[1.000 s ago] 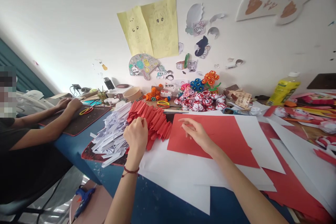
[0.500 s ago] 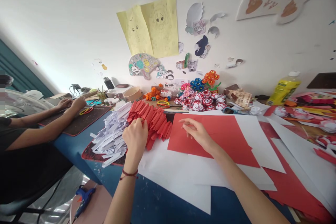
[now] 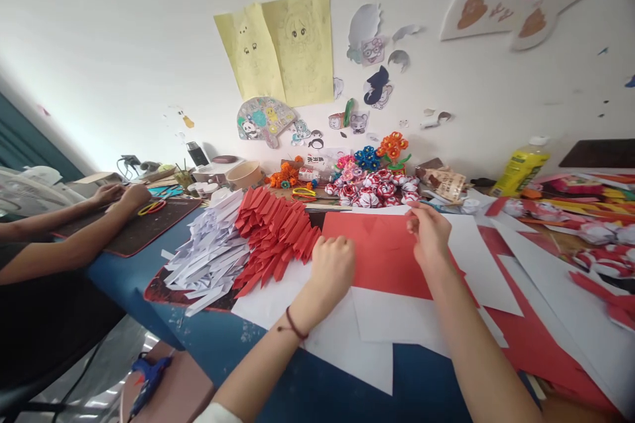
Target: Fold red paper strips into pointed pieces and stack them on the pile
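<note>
My left hand point(image 3: 333, 271) is closed in a fist over the left part of a red paper sheet point(image 3: 380, 258); whatever its fingers grip is hidden. Over the right part of that sheet, my right hand point(image 3: 431, 234) is closed with thumb and fingers pinched together, and I cannot make out anything between them. Left of my left hand lies a heap of folded red paper strips point(image 3: 272, 234). Beside it is a heap of folded white paper strips point(image 3: 208, 251). White sheets point(image 3: 317, 337) lie under the red one.
At the left, another person's hands point(image 3: 122, 195) work over a dark mat point(image 3: 163, 221) near yellow-handled scissors point(image 3: 152, 207). Red-and-white paper flowers point(image 3: 372, 190) and a yellow bottle point(image 3: 520, 165) stand along the wall. A blue glue gun point(image 3: 146, 380) rests below the table.
My left hand has moved right, from the red strip heap to the red sheet, and is closed. My right hand has shifted right and gone from loosely open to pinched.
</note>
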A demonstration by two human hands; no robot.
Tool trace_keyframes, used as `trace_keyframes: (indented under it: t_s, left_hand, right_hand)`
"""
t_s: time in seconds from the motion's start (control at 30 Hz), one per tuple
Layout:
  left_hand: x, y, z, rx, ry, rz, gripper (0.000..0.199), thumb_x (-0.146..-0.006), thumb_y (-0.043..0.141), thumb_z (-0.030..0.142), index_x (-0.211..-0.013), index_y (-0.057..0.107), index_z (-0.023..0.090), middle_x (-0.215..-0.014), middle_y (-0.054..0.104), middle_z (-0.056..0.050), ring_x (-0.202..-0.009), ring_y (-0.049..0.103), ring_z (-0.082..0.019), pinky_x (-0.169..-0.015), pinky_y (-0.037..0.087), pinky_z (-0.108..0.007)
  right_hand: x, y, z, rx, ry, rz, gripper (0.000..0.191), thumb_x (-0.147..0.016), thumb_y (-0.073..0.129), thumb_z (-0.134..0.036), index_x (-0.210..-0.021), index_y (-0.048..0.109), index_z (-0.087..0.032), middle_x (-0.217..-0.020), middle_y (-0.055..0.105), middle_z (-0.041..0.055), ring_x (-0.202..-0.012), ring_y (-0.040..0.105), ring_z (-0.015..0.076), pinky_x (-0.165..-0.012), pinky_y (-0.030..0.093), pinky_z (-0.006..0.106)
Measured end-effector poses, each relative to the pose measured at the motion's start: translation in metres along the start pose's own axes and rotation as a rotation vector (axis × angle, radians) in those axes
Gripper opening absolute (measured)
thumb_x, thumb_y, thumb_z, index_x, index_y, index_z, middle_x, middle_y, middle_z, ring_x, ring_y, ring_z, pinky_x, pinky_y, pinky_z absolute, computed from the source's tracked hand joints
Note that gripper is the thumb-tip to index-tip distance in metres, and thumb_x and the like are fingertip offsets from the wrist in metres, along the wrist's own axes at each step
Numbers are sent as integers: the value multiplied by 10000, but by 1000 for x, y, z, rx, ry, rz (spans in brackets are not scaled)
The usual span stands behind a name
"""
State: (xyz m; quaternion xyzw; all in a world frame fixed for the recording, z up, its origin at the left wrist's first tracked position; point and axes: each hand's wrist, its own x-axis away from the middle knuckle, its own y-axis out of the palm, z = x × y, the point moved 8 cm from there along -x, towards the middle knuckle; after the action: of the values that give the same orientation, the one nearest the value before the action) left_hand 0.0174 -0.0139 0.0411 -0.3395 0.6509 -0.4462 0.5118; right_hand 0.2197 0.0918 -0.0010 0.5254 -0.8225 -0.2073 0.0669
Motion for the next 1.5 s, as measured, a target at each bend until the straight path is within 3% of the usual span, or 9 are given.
trace_keyframes:
  t_s: [0.17,0.3,0.47,0.63,0.9,1.03,1.17,1.3,1.5]
  left_hand:
    - [-63,35,18,134,62,-42,206,-876,454,128,-929,650,163,-912,675,-91,-877,622,-218,-735,392,-321]
    - [-86,52,25,207,99,-45,217,-908,508,314,-1029,637,188,-1036,663,-83,-975,597,-224,-811,409,-328]
    - [-75,63,36,251,198,-28,387,-882,521,513,-1070,620,189,-1089,633,-95,-1043,545,-242,-837,387,-349]
    - [-65,61,42,223,275,36,486,-869,493,579,-1076,614,157,-1062,645,-119,-1014,539,-261,-868,346,-397]
    - [-59,53,54,135,437,68,196,-904,509,272,-873,640,130,-851,674,-125,-901,594,-250,-848,345,-393]
    - [-66,49,36,294,230,107,207,-906,484,236,-1042,610,143,-868,690,-104,-872,620,-238,-853,377,-385]
    - [-77,53,1,808,-76,145,258,-899,522,320,-1115,600,201,-912,709,-52,-834,643,-184,-776,439,-295]
    - [-85,72,-20,1256,-275,169,254,-852,590,385,-984,665,181,-869,701,-41,-787,631,-152,-696,448,-231]
    - [-85,82,-26,1388,-383,185,391,-879,509,489,-967,663,141,-775,659,-32,-702,589,-125,-617,429,-200]
  right_hand:
    - [-10,-9,12,42,29,32,248,-611,607,-261,-820,695,-159,-592,568,-33,-400,416,55,-375,284,186]
    - [-12,-4,17,164,16,-22,261,-622,577,-274,-821,696,-154,-604,589,-15,-403,416,63,-382,290,199]
    - [-14,-2,23,289,-16,-68,259,-631,560,-253,-823,711,-170,-616,622,8,-440,450,101,-419,317,227]
    - [-11,1,27,635,-139,-142,222,-640,528,-203,-750,720,-213,-655,668,22,-626,582,181,-626,434,293]
    - [-12,-4,31,683,-118,-189,294,-619,505,-169,-795,737,-209,-668,684,36,-672,622,228,-670,464,341]
    - [-10,7,32,603,-108,-331,405,-572,470,-112,-858,740,-209,-805,723,42,-829,655,239,-776,493,359]
    - [6,30,31,409,-19,-570,489,-593,552,-109,-1044,702,-221,-1063,705,49,-1035,620,250,-866,485,364]
    - [16,37,26,342,49,-609,406,-629,733,-230,-1032,696,-192,-1002,714,76,-962,640,242,-853,488,364]
    - [21,34,20,334,74,-549,380,-670,764,-415,-956,700,-173,-811,703,46,-671,605,161,-569,434,267]
